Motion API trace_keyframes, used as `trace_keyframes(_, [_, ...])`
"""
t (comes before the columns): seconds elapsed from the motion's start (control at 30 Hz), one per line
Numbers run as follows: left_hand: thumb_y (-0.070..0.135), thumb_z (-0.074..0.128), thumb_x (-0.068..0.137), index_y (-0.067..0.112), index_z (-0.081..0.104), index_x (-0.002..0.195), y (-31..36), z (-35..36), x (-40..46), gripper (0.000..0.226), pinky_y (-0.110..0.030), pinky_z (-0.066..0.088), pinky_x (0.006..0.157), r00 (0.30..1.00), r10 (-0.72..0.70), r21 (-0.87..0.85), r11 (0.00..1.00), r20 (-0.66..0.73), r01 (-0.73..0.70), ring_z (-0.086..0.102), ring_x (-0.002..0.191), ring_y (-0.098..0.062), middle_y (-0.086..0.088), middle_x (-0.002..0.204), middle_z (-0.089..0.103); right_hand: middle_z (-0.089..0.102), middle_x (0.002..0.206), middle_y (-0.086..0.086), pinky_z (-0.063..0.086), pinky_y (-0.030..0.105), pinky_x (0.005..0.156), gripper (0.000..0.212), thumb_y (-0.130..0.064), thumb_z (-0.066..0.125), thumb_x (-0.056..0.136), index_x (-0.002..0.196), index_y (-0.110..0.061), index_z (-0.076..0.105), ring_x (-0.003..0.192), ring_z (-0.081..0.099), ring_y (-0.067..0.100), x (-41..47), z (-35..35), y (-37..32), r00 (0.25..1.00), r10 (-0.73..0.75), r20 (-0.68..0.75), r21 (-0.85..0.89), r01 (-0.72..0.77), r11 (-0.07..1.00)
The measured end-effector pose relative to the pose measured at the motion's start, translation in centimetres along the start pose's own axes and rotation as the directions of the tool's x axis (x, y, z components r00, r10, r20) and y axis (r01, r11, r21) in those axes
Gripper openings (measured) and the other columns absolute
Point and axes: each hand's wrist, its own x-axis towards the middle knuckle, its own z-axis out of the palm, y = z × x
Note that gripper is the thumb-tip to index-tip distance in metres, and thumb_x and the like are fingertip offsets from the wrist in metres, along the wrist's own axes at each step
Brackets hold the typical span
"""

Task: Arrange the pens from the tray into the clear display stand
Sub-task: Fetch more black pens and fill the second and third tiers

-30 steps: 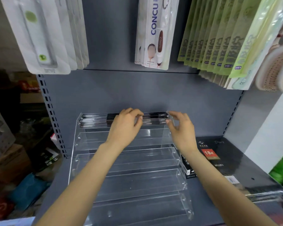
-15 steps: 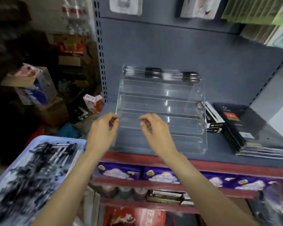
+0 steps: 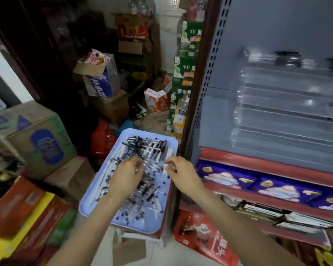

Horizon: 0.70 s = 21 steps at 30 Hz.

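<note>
Many pens (image 3: 142,169) lie in a loose heap in the pale blue tray (image 3: 112,217), which stands low at the near left of the gray shelf (image 3: 219,131). Both hands are above this heap. The left hand (image 3: 126,175) is over the middle of the tray, fingers curled down into the pens; it seems to pinch one or more, but blur hides the fingertips and I cannot tell for sure. The right hand (image 3: 183,173) is at the right edge of the tray, its fingers curled around something small and white, perhaps a pen end; this also I cannot confirm. Most pens lie with their long axis from near left to far right, though some cross the others. The clear display stand (image 3: 286,112) is on the shelf, up and to the far right of the hands, so the right hand is nearer to it. Its top tier seems to hold a few dark pens already; the lower tiers look empty. The right part of the stand is cut off by the picture edge, and the whole view is blurred by motion.
</note>
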Motion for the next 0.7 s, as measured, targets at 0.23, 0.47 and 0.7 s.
trace_keyframes(0.23, [0.013, 0.048, 0.094, 0.01, 0.06, 0.115, -7.8, -1.9, 4.9, 0.025, -0.038, 0.049, 0.084, 0.991, 0.014, 0.048, 0.999, 0.13, -0.02, 0.058, 0.099, -0.031, -0.012, 0.114, 0.057, 0.05, 0.134, 0.01, 0.045, 0.03, 0.091, 0.034, -0.017, 0.046, 0.097, 0.131, -0.009, 0.048, 0.112, 0.056, 0.024, 5.3, 7.8, -1.2, 0.954, 0.293, 0.057, 0.034, -0.295, 0.955])
trace_keyframes(0.47, [0.013, 0.057, 0.09, 0.006, 0.063, 0.11, -10.8, -0.8, 9.9, 0.022, -0.03, 0.04, 0.085, 0.98, -0.016, 0.008, 1.0, 0.198, 0.015, 0.058, 0.097, -0.032, -0.016, 0.109, 0.057, 0.062, 0.118, 0.011, 0.049, 0.031, 0.081, 0.033, -0.017, 0.05, 0.096, 0.128, -0.008, 0.05, 0.103, 0.062, 0.025, 10.9, 11.2, -3.4, 0.945, 0.327, -0.024, 0.047, -0.325, 0.944])
trace_keyframes(0.7, [0.011, 0.057, 0.091, 0.006, 0.063, 0.116, -11.2, 0.0, 13.2, 0.027, -0.018, 0.038, 0.084, 0.946, 0.006, -0.117, 0.993, 0.325, 0.034, 0.059, 0.105, -0.024, -0.013, 0.117, 0.062, 0.063, 0.113, 0.014, 0.046, 0.032, 0.082, 0.036, -0.016, 0.055, 0.093, 0.127, -0.006, 0.05, 0.104, 0.059, 0.028, 15.2, 12.8, -3.8, 0.888, 0.454, -0.074, 0.087, -0.447, 0.89])
